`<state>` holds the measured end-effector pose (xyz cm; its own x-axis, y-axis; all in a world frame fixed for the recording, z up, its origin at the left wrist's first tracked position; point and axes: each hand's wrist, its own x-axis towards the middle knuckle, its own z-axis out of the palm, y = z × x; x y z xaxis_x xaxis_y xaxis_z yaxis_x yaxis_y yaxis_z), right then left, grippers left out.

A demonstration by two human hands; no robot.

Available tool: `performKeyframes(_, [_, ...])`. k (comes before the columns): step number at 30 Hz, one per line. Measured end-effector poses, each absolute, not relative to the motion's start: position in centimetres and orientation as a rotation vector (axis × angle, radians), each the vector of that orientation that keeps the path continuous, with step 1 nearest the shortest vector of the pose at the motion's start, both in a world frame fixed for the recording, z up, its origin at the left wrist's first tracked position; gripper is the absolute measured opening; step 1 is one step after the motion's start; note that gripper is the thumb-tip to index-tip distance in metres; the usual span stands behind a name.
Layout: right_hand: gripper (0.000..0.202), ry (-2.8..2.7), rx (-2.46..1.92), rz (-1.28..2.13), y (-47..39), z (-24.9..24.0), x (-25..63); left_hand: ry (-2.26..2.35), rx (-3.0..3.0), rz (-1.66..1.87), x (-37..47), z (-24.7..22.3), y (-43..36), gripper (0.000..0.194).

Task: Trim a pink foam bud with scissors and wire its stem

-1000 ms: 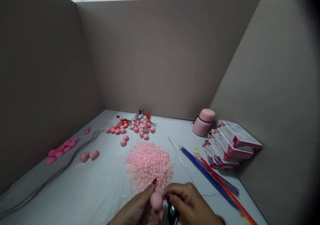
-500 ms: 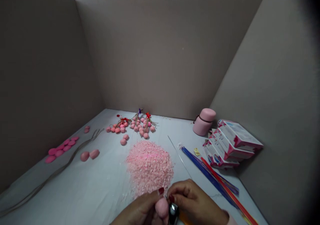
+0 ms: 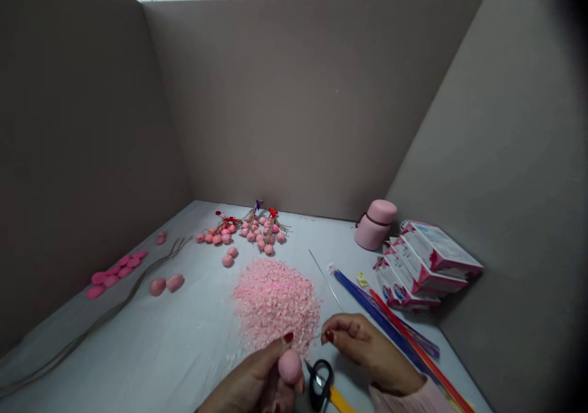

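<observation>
At the bottom centre my left hand (image 3: 260,373) is closed around a small, round pink ball (image 3: 290,367), thumb along its upper left side. To the right, apart from the ball, my right hand (image 3: 361,345) is raised with thumb and forefinger pinched together. Whatever is in that pinch is too fine to make out. Between and below the hands lies a pair of scissors (image 3: 320,379) with black finger loops. An orange-yellow strip (image 3: 340,401) shows beside it. Just beyond both hands spreads a heap of pink chips (image 3: 275,303).
Bunches of pink balls on twigs (image 3: 260,232) lie at the back. Bright pink discs (image 3: 113,274), long brown stems (image 3: 124,303) and two pink lumps (image 3: 166,283) are at left. At right are a pink flask (image 3: 375,224), stacked boxes (image 3: 429,263) and blue strips (image 3: 381,315).
My right hand has pulled away from the ball, up and to the right. My left hand with the ball has shifted slightly left, and more of the scissors shows.
</observation>
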<state>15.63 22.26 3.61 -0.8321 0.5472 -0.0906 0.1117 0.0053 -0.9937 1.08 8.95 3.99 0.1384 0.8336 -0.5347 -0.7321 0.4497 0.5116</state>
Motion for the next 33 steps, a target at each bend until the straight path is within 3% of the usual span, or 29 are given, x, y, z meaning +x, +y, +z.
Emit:
performKeyframes(7, [0.023, -2.166, -0.769, 1.307, 20.5, 5.2, 15.9, 0.722, -0.116, 1.224, 0.2, 3.8, 9.5, 0.035])
performKeyframes(14, [0.026, -2.397, -0.600, 0.772, 18.0, 5.3, 16.0, 0.520, -0.141, 1.291, 0.0, 4.1, 9.5, 0.044])
performKeyframes(19, [0.027, -2.458, -0.472, 0.499, 18.0, 4.4, 16.1, 0.449, -0.126, 1.311, -0.1, 4.4, 9.3, 0.036])
performKeyframes(24, [0.026, -2.370, -0.359, 0.394, 18.1, 3.9, 16.2, 0.433, -0.105, 1.352, -0.2, 3.0, 9.4, 0.020])
performKeyframes(33, [0.024, -2.331, -0.337, 0.414, 17.9, 3.8, 16.0, 0.413, -0.078, 1.405, 0.4, 2.8, 9.4, 0.023])
